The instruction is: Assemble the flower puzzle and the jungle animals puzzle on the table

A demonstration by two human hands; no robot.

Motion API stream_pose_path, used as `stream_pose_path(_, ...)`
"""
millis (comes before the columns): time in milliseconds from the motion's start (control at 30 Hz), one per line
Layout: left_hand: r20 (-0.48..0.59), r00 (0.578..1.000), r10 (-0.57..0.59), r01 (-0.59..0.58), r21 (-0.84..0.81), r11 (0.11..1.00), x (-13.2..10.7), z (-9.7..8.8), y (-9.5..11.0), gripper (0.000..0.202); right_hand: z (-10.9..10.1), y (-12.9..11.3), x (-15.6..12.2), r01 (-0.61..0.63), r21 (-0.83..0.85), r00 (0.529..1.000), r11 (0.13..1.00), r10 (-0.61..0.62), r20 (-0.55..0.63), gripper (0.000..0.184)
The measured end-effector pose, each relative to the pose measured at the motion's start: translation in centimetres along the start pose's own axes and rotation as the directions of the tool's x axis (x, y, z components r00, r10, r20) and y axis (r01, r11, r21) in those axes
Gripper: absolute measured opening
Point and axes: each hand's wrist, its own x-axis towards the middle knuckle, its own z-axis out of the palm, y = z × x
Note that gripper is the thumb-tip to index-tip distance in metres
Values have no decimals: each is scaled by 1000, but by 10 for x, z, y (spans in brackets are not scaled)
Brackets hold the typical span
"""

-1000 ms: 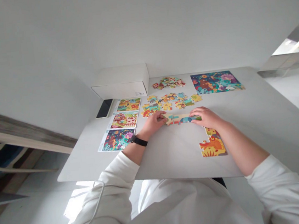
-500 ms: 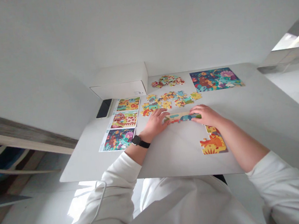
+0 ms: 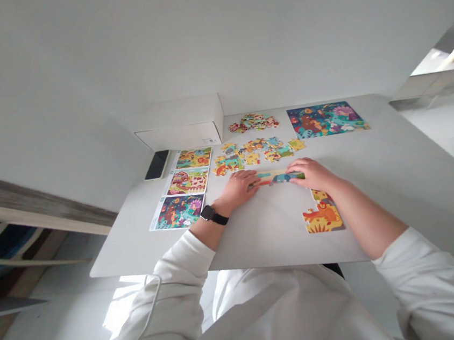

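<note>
A strip of joined jigsaw pieces (image 3: 275,177) lies on the white table (image 3: 267,241), held between my two hands. My left hand (image 3: 237,186), with a black watch (image 3: 213,215) on its wrist, grips the strip's left end. My right hand (image 3: 311,174) covers its right end. Below my right hand lies a joined section of orange and yellow puzzle (image 3: 323,215). Loose puzzle pieces (image 3: 252,156) are spread just beyond the strip, and a smaller heap of pieces (image 3: 253,122) lies farther back.
A finished jungle-animal puzzle (image 3: 326,119) lies at the far right of the table. Several printed picture cards (image 3: 188,182) line its left side. Behind them stand a white box (image 3: 179,123) and a black phone (image 3: 156,165), against a white wall.
The view has drifted slightly, so the table sits a little higher in the picture. Both hands remain at the ends of the strip, which has not visibly shifted.
</note>
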Motion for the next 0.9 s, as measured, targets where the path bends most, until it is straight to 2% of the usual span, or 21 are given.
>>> stream_pose_path(267,22,1000,-7,6,15,1000,0,0,-2,24,-3,-4,0,-1,1,1000,1000,1,10,24)
stream_pose_path(600,0,1000,15,-15,-15,1000,0,4,-3,25,-3,-2,0,4,-14,1000,1000,-4,17,23)
stream_pose_path(800,0,998,62,-62,-67,996,-1,9,-5,35,-6,0,-2,-8,-11,1000,1000,8,4,22)
stream_pose_path(900,-25,998,53,-55,-102,993,-2,9,-8,51,-7,0,-3,-16,-14,1000,1000,16,7,22)
